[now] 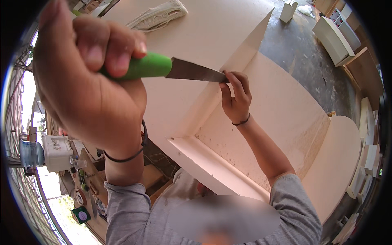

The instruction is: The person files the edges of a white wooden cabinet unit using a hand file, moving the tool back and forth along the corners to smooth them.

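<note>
My left hand (94, 94), large and close in the upper left, is wrapped round the green handle of a flat metal file (192, 71). The far end of the file's blade is pinched between the thumb and fingers of my right hand (237, 96). The blade points right and lies at the upper edge of an upright panel of a large pale, box-like furniture piece (286, 94). Whether it touches that edge I cannot tell. Dust and specks lie inside the open compartment below my right hand.
A bundle of whitish cloth or cord (161, 15) lies on the pale top at the back. On the left, a workbench (92, 175) holds tools, a tape roll and a green box (81, 214). White drawer-like boxes (332, 41) stand on the grey floor (302, 53) at the right.
</note>
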{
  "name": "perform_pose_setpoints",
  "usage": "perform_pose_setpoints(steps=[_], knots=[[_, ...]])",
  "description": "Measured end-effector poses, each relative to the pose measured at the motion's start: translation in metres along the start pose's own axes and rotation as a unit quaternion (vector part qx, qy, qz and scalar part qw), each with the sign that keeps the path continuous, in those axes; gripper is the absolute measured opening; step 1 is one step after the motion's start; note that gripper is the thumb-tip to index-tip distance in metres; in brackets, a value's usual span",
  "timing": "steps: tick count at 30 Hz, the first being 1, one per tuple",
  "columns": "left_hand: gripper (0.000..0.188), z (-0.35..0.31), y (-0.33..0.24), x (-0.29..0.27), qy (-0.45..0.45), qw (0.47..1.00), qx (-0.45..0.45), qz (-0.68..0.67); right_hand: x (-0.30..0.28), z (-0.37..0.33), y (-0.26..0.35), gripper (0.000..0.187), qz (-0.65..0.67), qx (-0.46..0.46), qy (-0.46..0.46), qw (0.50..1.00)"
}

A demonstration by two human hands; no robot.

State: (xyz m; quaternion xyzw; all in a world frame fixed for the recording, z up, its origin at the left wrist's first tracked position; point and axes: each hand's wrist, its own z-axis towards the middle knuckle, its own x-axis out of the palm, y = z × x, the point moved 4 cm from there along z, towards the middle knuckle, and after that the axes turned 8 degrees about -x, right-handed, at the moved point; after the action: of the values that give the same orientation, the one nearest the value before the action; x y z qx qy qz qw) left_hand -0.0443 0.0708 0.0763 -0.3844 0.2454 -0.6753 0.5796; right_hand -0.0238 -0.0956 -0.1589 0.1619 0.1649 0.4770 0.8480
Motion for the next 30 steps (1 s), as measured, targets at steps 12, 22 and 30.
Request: perform_pose_setpoints(steps=[12,22,30], knots=[[0.02,-0.03,0.022,0.007,-0.031,0.999,0.036,-0.016,0.002,-0.02,-0.006,0.032,-0.015,0.028,0.025,0.999],[0.028,-0.007,-0.02,0.003,-0.015,0.999,0.027,-0.019,0.001,0.015,0.012,0.036,-0.006,-0.042,-0.002,0.999],[0.029,-0.03,-0.012,-0.014,0.005,1.0,-0.001,-0.007,0.003,-0.005,0.013,0.036,-0.011,-0.03,0.009,0.999]])
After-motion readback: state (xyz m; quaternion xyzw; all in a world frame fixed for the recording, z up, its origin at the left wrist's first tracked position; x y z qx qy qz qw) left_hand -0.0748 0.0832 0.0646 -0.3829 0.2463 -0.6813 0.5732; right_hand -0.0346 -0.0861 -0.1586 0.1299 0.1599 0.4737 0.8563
